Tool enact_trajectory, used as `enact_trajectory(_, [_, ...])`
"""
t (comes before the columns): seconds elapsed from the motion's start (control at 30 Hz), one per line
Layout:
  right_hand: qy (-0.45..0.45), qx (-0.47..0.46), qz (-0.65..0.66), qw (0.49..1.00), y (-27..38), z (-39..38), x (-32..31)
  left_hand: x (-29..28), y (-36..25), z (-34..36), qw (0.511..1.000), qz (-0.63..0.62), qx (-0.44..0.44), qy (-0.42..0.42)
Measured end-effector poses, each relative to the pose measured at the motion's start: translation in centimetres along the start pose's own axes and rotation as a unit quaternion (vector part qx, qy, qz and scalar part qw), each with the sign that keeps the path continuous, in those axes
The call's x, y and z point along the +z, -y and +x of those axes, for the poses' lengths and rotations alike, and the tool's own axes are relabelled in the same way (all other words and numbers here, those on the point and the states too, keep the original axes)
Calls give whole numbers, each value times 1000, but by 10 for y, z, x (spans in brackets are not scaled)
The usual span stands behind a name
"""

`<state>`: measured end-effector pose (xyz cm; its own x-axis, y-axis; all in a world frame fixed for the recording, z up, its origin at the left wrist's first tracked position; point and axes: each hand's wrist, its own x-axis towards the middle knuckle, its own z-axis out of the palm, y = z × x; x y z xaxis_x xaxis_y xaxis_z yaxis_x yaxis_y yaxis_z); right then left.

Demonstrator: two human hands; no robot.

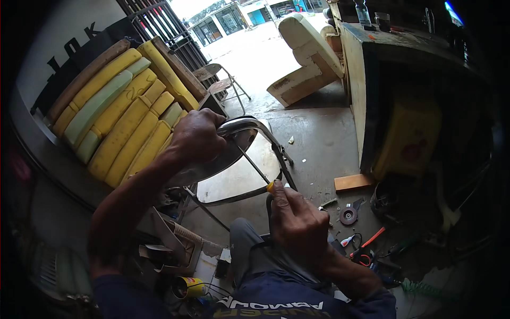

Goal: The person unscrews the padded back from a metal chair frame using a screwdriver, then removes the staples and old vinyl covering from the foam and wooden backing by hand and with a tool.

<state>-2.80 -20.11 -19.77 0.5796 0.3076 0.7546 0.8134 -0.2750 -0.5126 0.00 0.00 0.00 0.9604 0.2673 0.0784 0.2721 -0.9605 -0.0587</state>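
Observation:
My left hand point(199, 135) is closed around the upper end of a chair's chrome metal frame point(249, 123), with the dark curved backrest below it. In my right hand point(297, 218) is a screwdriver point(252, 165), held by its yellow handle between thumb and fingers. Its long thin shaft slants up and left to the chair frame near my left hand. Whether the tip touches a screw is too small to tell. Behind the shaft shows the chair's pale flat panel point(234, 181), edged by dark tubing. The chair stands tilted in front of my knees.
Yellow foam cushions point(114, 117) are stacked at the left. A folding chair point(220, 82) and a cream sofa piece point(305, 58) stand toward the doorway. A workbench point(356, 90) rises at right. A wood block point(354, 183), an abrasive disc point(348, 215) and tools lie on the floor.

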Motion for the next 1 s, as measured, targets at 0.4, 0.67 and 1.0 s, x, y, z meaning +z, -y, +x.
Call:
enact_trajectory(0.4, [20,52,106,993,7,12,-15,-6,2,7,999,-11,4,42])
enact_trajectory(0.67, [68,311,514,797,-1,25,-23,10,-6,2,997,57,-25,-46])
enact_trajectory(1.0, [-16,7,-4,1000,6,3,-2,4,4,12,998,10,56,-38])
